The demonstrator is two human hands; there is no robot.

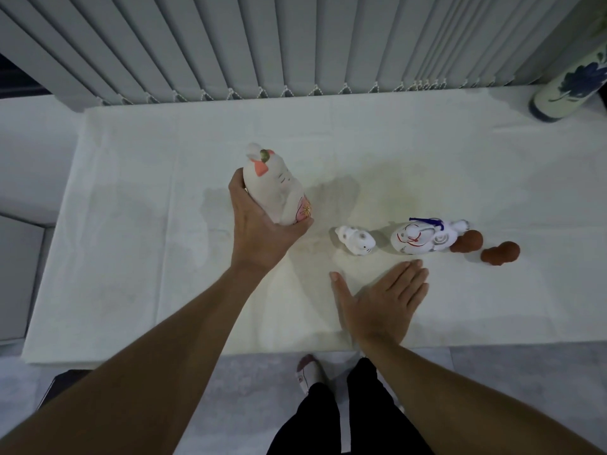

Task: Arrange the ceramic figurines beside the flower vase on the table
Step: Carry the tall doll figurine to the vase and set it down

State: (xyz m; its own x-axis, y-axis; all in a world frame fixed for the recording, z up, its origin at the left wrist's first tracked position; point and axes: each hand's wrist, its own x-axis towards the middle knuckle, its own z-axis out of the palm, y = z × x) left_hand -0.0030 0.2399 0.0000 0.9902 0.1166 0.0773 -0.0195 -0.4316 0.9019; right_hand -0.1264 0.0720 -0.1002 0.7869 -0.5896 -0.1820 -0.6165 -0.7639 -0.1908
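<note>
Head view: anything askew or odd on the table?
Nothing spilled or broken. The tall rabbit figurine is tilted, gripped in the left hand, not standing on the table. The other figurines sit in a row far from the flower vase in the far right corner. The right hand is flat and empty.

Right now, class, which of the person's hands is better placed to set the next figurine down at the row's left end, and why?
Left. The left hand already grips the tall rabbit figurine, just left of the small white figurine; the right hand is flat, open and empty.
</note>
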